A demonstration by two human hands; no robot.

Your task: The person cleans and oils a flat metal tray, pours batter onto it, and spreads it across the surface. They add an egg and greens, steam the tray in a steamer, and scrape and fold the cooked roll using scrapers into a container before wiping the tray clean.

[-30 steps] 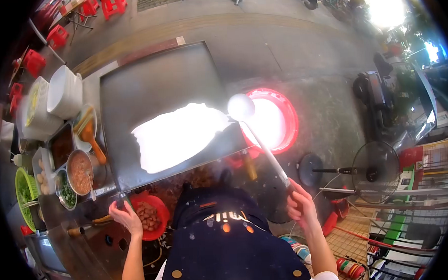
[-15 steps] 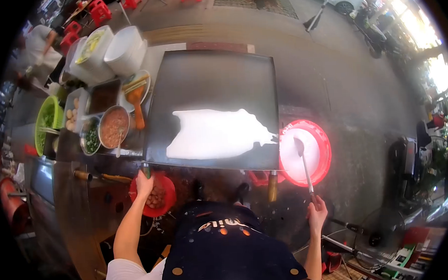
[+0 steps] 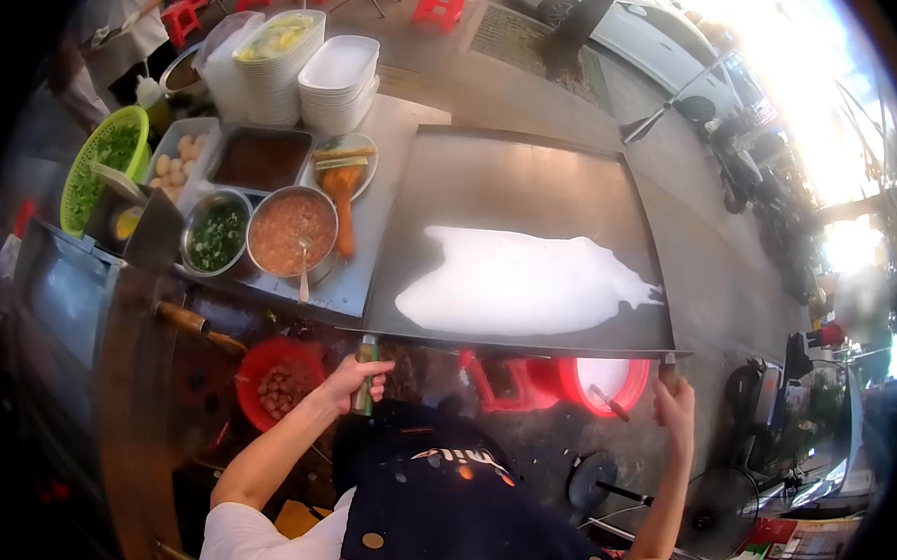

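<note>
White liquid (image 3: 519, 282) lies in a ragged sheet on the nearer part of the metal pan (image 3: 534, 181). At the pan's near edge, the left hand (image 3: 358, 381) is wrapped around the green handle (image 3: 362, 406); the right hand (image 3: 674, 405) has just let go of the ladle (image 3: 611, 403) and is now clamped on the right handle (image 3: 669, 368). As I judge it, ladling has paused and both hands now control the pan. The ladle leans in the red bucket (image 3: 567, 375), its bowl out of sight. Lettering (image 3: 466, 459) on the dark apron (image 3: 429, 521) seems to begin "mil"; the rest is unclear. Farther left, a steel bowl (image 3: 293, 232) stands on the table (image 3: 353, 281), without readable labels.
</note>
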